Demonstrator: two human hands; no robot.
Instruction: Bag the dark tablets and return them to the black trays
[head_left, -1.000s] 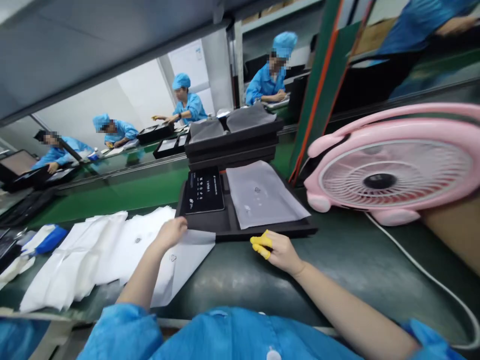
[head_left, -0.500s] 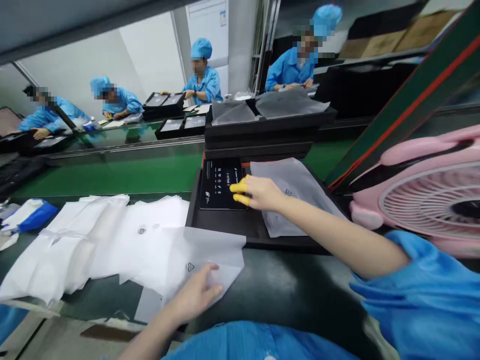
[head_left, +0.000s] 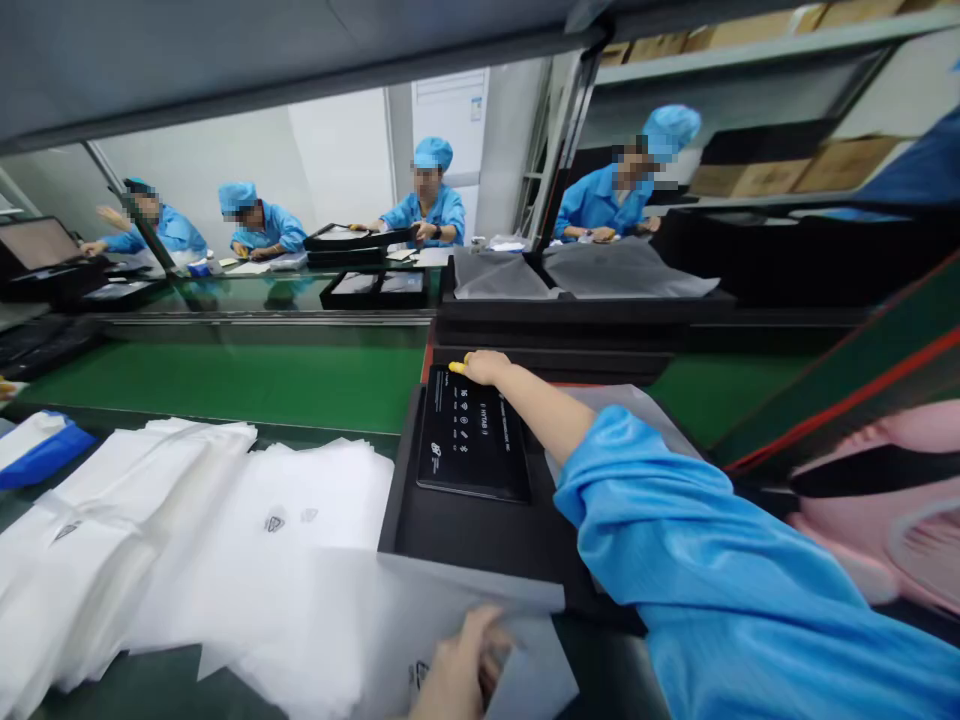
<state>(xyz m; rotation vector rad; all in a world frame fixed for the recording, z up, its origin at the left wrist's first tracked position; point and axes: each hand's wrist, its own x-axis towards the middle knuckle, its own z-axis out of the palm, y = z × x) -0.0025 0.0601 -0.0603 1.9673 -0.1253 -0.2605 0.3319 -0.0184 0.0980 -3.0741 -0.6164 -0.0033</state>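
Observation:
A black tablet (head_left: 476, 440) with white printed icons and lettering on its face lies in the left part of a black tray (head_left: 450, 525). At its far edge is my right hand (head_left: 484, 367), fingers closed on that edge, with yellow covers on the fingertips. My left hand (head_left: 469, 665) is low in the view, its fingers curled at the edge of a translucent bag (head_left: 397, 610) and partly hidden by it. That bag overlaps a spread stack of white bags (head_left: 262, 540). Another translucent bag (head_left: 637, 400) lies in the tray's right part, mostly behind my right sleeve.
Behind the tray stand stacked black trays (head_left: 570, 315) with translucent bags on top. A green belt (head_left: 225, 370) runs across the bench. A blue-and-white packet (head_left: 45, 450) lies at left, a pink fan (head_left: 885, 510) at right. Several co-workers in blue sit opposite.
My right hand has gone from the tablet's right side to its far edge. My left hand has curled its fingers at the bag's edge. The view has shifted.

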